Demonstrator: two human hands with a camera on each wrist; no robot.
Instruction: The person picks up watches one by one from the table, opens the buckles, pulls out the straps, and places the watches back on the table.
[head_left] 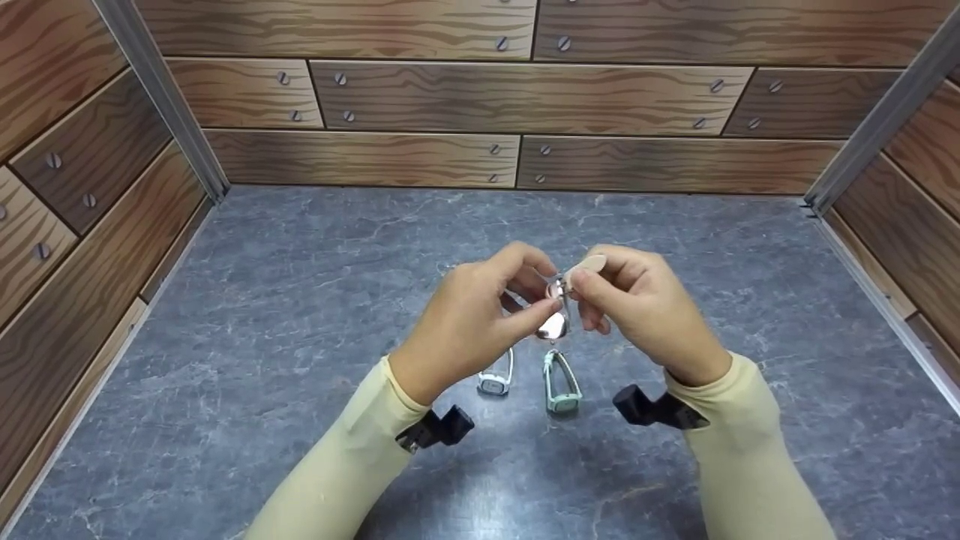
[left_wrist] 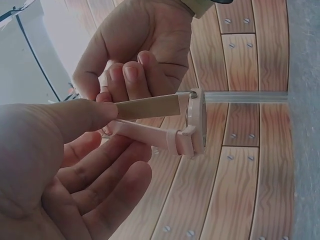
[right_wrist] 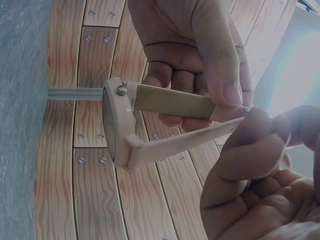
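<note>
Both hands hold a pale pink wristwatch above the table, its round case hanging lowest. My left hand pinches one strap half between thumb and fingers near the buckle end. My right hand grips the tip of the strap, whose pale end sticks out past the thumb in the head view. In the left wrist view the strap runs in two halves from the case to the fingers. From the right wrist, the case with its crown shows side-on. The buckle is mostly hidden by the fingertips.
On the grey marbled table lie a white digital watch and a mint green digital watch, both with straps closed in loops, just below the hands. Wood-patterned panels wall in the back and sides.
</note>
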